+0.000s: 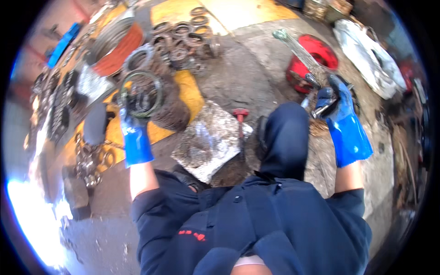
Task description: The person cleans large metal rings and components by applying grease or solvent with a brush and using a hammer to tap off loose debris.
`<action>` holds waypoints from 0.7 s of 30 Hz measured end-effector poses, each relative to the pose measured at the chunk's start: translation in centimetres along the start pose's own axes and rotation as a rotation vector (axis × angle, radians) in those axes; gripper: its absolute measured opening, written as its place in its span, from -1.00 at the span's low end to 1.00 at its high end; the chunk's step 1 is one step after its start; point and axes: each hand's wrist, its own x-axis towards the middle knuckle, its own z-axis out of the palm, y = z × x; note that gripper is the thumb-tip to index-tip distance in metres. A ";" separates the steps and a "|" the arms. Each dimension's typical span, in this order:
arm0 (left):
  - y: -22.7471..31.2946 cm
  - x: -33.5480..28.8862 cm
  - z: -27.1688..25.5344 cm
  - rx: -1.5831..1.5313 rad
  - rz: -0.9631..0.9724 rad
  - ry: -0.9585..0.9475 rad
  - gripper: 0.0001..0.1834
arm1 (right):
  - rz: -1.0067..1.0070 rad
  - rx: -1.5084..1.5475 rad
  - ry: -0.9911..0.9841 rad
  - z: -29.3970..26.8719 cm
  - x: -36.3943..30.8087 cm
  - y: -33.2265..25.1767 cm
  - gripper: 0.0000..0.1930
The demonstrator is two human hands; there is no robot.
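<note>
My left hand [136, 140], in a blue rubber glove, grips the near edge of a round metal ring [160, 95]. The ring is held up in front of a tall stack of dark rings [173, 112]. On the right, my right hand [344, 126], also gloved in blue with dark grease on the fingers, is closed round a metal tool [324, 109] whose kind I cannot make out. Just beyond it, a long handle wrapped in clear plastic [298, 52] slants over a red bucket [327, 46]. Its dark end lies near my right fingers.
A grease-stained white sheet [206, 142] lies before my knees, with a red-topped rod [240, 114] beside it. Several dirty rings [181, 46] are piled farther off. An orange-and-grey coil [123, 50] and chains [85, 156] lie left; a white sack [369, 57] lies right.
</note>
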 end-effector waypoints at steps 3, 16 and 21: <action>0.8 2.6 -4.5 -0.229 -0.248 -0.159 -0.36 | -0.348 -0.384 0.251 -9.6 0.6 -5.5 -0.58; -3.0 1.5 0.2 0.390 -0.089 0.209 -0.50 | 0.408 -2.651 0.651 -22.1 -7.0 -5.2 -0.53; -1.7 2.4 -2.6 0.325 -0.113 0.122 -0.56 | 0.426 -2.635 0.550 -17.0 -8.6 -8.0 -0.61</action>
